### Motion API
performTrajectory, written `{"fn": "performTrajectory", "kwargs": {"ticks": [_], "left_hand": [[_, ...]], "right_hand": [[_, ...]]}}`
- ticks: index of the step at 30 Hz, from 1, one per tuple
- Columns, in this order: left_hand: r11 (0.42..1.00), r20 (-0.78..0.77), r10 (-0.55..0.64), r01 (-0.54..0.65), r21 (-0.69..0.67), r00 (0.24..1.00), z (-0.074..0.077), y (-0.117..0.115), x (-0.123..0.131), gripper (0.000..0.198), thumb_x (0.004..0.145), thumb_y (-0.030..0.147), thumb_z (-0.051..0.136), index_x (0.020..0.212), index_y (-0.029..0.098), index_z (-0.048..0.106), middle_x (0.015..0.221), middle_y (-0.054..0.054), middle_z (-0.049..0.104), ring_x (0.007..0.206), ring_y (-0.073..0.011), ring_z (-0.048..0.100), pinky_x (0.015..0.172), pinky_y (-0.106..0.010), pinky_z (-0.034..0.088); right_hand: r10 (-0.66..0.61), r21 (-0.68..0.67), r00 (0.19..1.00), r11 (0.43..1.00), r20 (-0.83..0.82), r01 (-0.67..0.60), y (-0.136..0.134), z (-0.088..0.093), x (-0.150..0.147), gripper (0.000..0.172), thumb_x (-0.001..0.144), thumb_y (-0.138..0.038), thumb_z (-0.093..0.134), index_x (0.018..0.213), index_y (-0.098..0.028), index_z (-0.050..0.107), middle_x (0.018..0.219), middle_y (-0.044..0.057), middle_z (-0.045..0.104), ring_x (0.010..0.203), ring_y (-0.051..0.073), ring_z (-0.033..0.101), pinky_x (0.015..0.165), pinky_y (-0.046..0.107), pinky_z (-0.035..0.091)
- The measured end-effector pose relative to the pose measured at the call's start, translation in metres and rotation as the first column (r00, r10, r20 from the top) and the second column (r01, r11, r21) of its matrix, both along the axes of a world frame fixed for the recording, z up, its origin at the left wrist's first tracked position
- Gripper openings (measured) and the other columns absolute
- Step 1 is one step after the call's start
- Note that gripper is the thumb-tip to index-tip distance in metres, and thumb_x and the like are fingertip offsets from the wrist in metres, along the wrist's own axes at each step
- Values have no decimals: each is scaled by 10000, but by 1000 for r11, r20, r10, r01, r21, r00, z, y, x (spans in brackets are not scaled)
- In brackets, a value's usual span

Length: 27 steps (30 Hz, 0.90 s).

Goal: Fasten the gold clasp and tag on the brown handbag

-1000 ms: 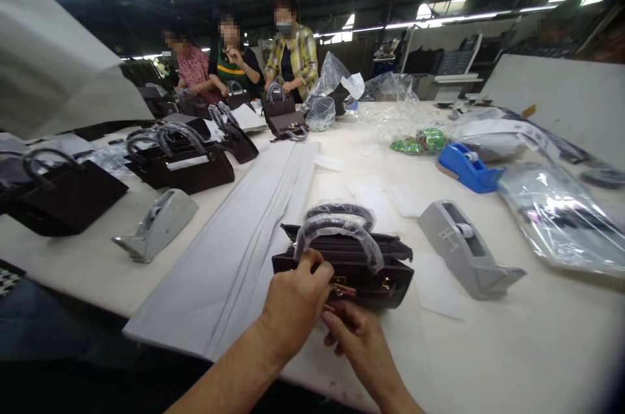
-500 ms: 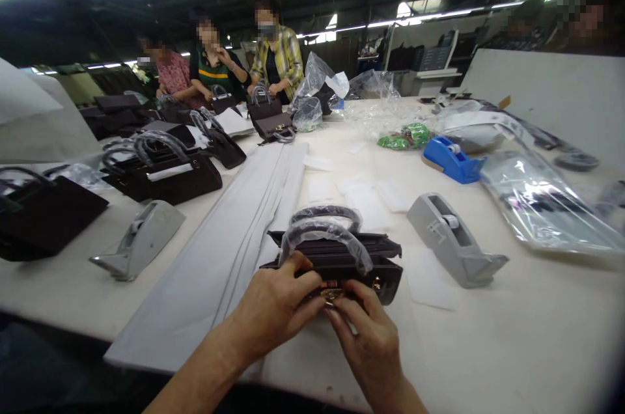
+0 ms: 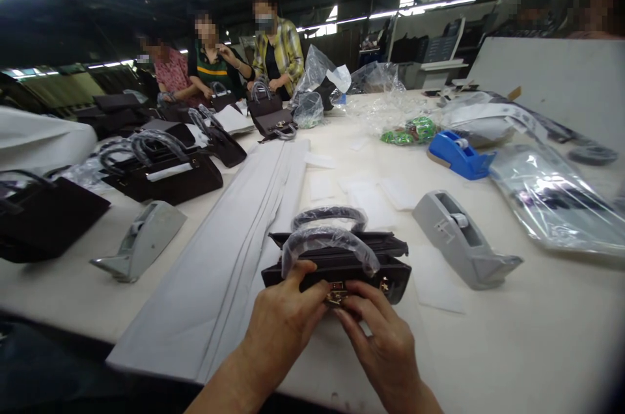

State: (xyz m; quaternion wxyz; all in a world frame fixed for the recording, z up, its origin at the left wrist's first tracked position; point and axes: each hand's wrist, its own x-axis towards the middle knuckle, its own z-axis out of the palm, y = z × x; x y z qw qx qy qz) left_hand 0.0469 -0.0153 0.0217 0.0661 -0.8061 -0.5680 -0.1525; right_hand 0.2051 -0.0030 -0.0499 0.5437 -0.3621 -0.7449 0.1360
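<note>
Gold clasp (image 3: 336, 297) is pinched by right hand (image 3: 383, 329); left hand (image 3: 286, 313) touches bag (image 3: 342, 267), grip unclear. Light, even pressure should best avoid scratches. Bag stands on table (image 3: 488, 342), between paper stack (image 3: 205, 271) and grey dispenser (image 3: 463, 241).

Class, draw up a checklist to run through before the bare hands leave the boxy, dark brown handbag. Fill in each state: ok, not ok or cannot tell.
1. Boxy, dark brown handbag resting on the smooth, off-white tabletop: ok.
2. Left hand and right hand both at the bag's front: ok.
3. Small, gold-coloured metal clasp fastened: cannot tell, fingers partly cover it.
4. Bag's top closed: not ok, its upper edges stand apart.
5. Curved handles covered in clear plastic wrap: ok.
6. Angular grey tape dispenser apart from the bag: ok, to its right.
</note>
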Motion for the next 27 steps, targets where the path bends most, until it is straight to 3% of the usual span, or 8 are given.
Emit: {"fn": "performTrajectory", "kwargs": {"ticks": [6,10,14,17,19,23,27], "left_hand": [[999,6,-34,34,-12,999,0,-2,-4,186,810,304,485,975,284,570,1134,-83,532,774,-176,651,581,-305,568],[999,-86,-18,14,-50,996,2,-4,1,251,801,274,501,1042,323,549,1201,-94,498,716,-174,656,526,-307,562],[997,-190,30,-14,81,981,-1,-4,6,287,800,220,497,1059,331,555,1150,-108,545,626,-175,650,431,-292,532],[976,-194,8,34,215,981,-8,-5,6,313,770,173,546,1049,313,576,1129,-127,568,664,-179,649,484,-286,541],[963,-168,-8,52,264,986,-13,-6,5,320,759,159,564,1046,301,583,1139,-136,566,693,-177,646,519,-281,543],[952,-132,-16,56,301,991,-20,-6,3,285,753,177,584,1019,278,594,1166,-140,560,686,-166,634,520,-276,531],[918,-92,-79,109,382,993,-21,-3,5,184,728,143,614,904,196,625,1160,-166,569,779,-190,619,577,-281,524]], "right_hand": [[65,-10,998,998,7,-65,1,-1,4,140,836,-90,527,952,-161,561,1037,70,550,937,129,548,838,190,458],[143,-60,990,988,3,-142,2,2,5,153,843,-92,505,963,-168,561,1019,67,572,927,140,564,826,228,484],[61,-25,998,998,31,-60,3,4,4,124,853,-122,495,935,-165,578,1004,77,587,897,161,587,793,260,516],[-117,78,991,991,70,111,2,1,8,142,859,-167,512,973,-139,592,1069,129,563,952,209,574,808,311,519],[-165,127,981,980,106,151,3,-1,14,172,862,-181,515,1008,-128,588,1056,140,570,939,217,582,791,314,528],[-133,165,973,981,189,102,10,3,28,214,862,-117,511,1067,-146,566,982,104,603,868,178,601,761,270,530],[-62,118,969,992,241,34,16,11,31,188,865,-122,516,1044,-144,570,944,91,597,823,164,601,704,232,525]]}}
